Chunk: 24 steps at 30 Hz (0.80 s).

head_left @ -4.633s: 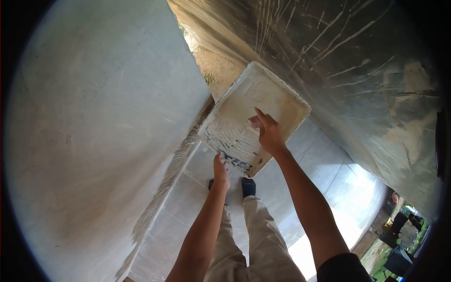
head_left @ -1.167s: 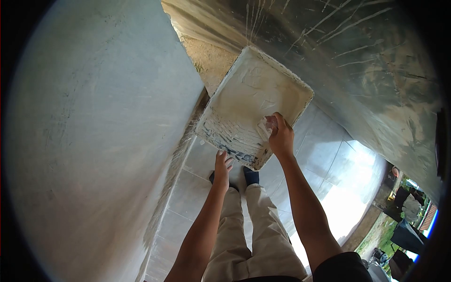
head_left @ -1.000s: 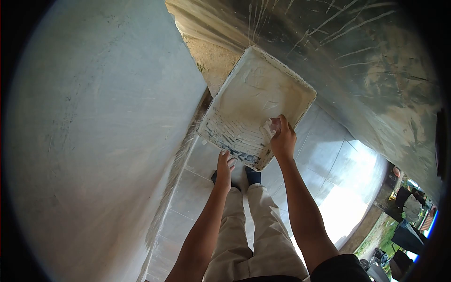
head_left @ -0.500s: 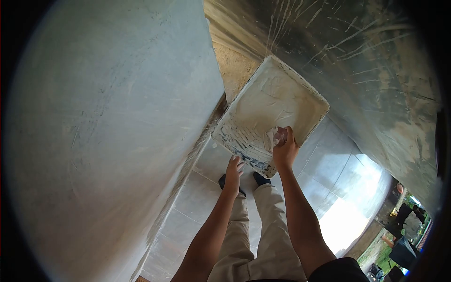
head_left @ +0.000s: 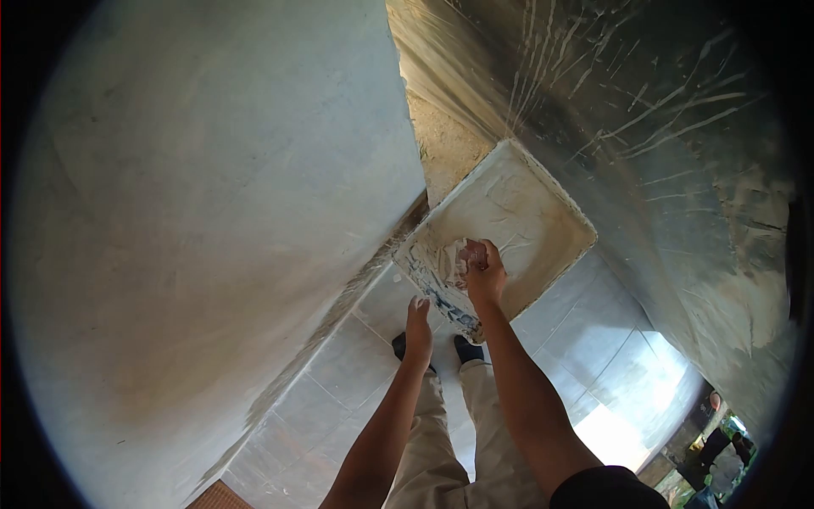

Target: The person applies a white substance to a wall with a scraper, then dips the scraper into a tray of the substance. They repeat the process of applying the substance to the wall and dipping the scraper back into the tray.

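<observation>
A shallow rectangular tray (head_left: 543, 293) holds thick off-white paste, and its near end is streaked with dark marks and ridges. My right hand (head_left: 486, 278) is closed around a reddish-brown hand tool (head_left: 471, 254) smeared with white paste. The tool sits in the paste toward the near left part of the tray. My left hand (head_left: 418, 331) is just off the tray's near left corner, its fingers extended toward the rim and apparently holding nothing. White residue shows at its fingertips.
A large pale plastered wall (head_left: 220, 212) fills the left side. Plastic sheeting (head_left: 678, 161) with white scratches and smears hangs on the right. Grey floor tiles (head_left: 339, 365) lie below, with my dark shoes (head_left: 468, 349) behind the tray's near edge. Assorted items (head_left: 721, 458) sit at lower right.
My right hand has moved the tool leftward through the paste. The tray appears slightly lower in view as the camera shifts, and my left hand sits a little farther from its rim.
</observation>
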Motion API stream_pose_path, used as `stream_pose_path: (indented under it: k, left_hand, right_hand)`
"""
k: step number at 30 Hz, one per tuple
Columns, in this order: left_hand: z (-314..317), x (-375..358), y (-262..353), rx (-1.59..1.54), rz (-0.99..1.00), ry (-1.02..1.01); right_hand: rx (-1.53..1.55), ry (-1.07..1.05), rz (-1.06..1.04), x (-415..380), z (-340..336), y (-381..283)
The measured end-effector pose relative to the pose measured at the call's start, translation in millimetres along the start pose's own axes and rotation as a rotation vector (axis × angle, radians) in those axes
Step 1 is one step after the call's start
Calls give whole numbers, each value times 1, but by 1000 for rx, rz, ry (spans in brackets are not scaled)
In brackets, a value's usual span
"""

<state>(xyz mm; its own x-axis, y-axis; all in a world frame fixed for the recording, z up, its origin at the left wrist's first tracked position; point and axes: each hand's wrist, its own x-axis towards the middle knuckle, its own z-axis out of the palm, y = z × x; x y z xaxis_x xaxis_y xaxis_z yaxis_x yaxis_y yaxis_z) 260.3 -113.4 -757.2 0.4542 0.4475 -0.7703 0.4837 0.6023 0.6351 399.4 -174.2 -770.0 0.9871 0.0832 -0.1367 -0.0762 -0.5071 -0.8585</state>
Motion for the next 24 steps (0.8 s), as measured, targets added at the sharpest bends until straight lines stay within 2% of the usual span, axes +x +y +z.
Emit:
stream_pose_path:
  k: [2, 3, 5, 6, 8, 9, 11, 12, 13, 16, 24]
  left_hand:
    - [1, -5, 5, 66, 158, 134]
    - [3, -13, 12, 55, 181, 139]
    - [9, -29, 32, 41, 256, 210]
    - [8, -35, 39, 29, 286, 215]
    - [7, -44, 55, 107, 477, 243]
    - [11, -54, 70, 96, 513, 247]
    - [16, -76, 103, 150, 823, 372]
    - [20, -89, 121, 138, 944, 424]
    - [22, -104, 140, 128, 983, 435]
    - [20, -148, 191, 350, 1262, 635]
    - [-11, -254, 294, 532, 1643, 878]
  right_hand:
    - [199, -126, 129, 4, -6, -2]
    - [209, -131, 106, 4, -13, -12]
    - [500, -212, 282, 4, -32, -39]
    - [513, -220, 253, 5, -40, -52]
    - [704, -372, 329, 10, -59, -77]
    - [719, -381, 294, 12, -67, -93]
    - [917, -468, 346, 14, -82, -128]
    - [1004, -480, 333, 12, -93, -155]
    - [1022, -497, 299, 12, -100, -175]
    - [1181, -601, 307, 8, -120, -230]
    - [1408, -1000, 74, -23, -164, -366]
